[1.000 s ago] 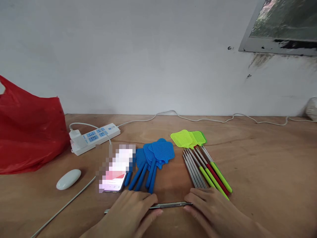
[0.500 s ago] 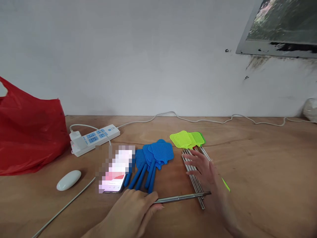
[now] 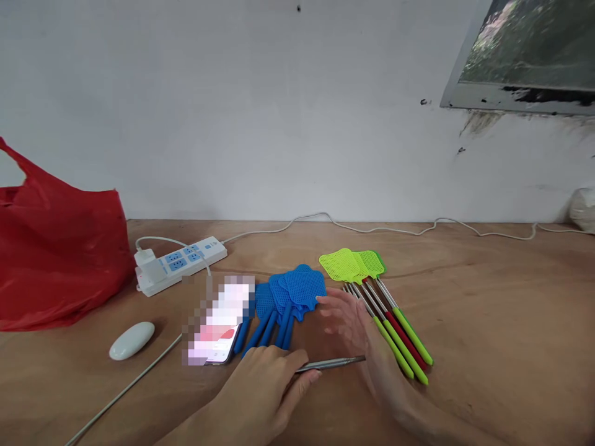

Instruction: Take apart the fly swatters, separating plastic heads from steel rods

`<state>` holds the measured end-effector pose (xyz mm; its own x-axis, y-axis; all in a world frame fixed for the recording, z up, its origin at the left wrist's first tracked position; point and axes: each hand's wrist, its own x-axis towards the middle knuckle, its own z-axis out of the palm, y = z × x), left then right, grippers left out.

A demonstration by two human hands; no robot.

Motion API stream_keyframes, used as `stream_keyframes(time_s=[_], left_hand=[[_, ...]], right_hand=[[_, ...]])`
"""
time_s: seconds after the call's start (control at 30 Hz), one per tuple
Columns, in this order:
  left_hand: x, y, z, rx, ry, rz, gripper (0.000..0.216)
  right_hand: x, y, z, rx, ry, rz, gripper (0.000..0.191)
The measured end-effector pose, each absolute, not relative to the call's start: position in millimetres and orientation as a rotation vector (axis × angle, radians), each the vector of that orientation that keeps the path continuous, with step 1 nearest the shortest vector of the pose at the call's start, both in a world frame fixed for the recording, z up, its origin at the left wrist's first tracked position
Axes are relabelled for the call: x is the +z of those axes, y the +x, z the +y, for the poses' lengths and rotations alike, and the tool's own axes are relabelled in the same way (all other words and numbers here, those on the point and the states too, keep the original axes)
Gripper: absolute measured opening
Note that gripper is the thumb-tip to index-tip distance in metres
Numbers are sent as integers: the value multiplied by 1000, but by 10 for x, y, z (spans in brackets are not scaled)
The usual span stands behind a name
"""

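Observation:
My left hand (image 3: pixel 263 387) is closed around a silver metal rod (image 3: pixel 331 363), which points out to the right. My right hand (image 3: pixel 353 328) is held with its fingers apart, a little blurred, beside the far end of that rod. Behind my left hand lie blue fly swatter heads (image 3: pixel 304 288) and several blue handles (image 3: pixel 267 331). Just right of my right hand lie several fly swatters with yellow-green heads (image 3: pixel 341 265), metal shafts and yellow-green grips (image 3: pixel 409 352). One grip (image 3: pixel 409 337) among them is red.
A lit phone (image 3: pixel 223 328), partly blurred out, lies left of the blue swatters. Beyond it are a white power strip (image 3: pixel 181 263), a white oval object (image 3: pixel 132 341) and a red plastic bag (image 3: pixel 60 260). A white cable (image 3: pixel 372 231) runs along the wall.
My right hand has moved left, uncovering the grips of the yellow-green swatters. The rod's far end is closer to my left hand, and less of the rod shows.

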<state>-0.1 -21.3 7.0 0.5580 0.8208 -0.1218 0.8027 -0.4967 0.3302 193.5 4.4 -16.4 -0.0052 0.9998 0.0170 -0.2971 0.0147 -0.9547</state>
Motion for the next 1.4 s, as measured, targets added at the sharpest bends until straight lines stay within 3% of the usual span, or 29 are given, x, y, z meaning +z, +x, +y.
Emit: stream_keyframes(time_s=[0.13,0.37,0.53,0.73,1.1,1.4], left_hand=[[114,-42,-139,286,2298,1288,39],[86,10,-85,466,2212,1195,40],[40,-71,-27,721,2359,1159,28],[-48,-164,146,419,2632,1662,27],[-96,-132,160,159,2640,1758,31],[-60,-184,183,432,2582,1677,27]], right_hand=[[-54,2030,45,1132,-1138,-1098,48],[-116,2036,97,1501,-970,-1166,44],[-135,2077,204,1367,-931,-906,40],[-181,2187,276,1358,-1022,-982,46],[-140,2197,235,1462,-1006,-970,44],[-168,2219,277,1585,-940,-838,38]])
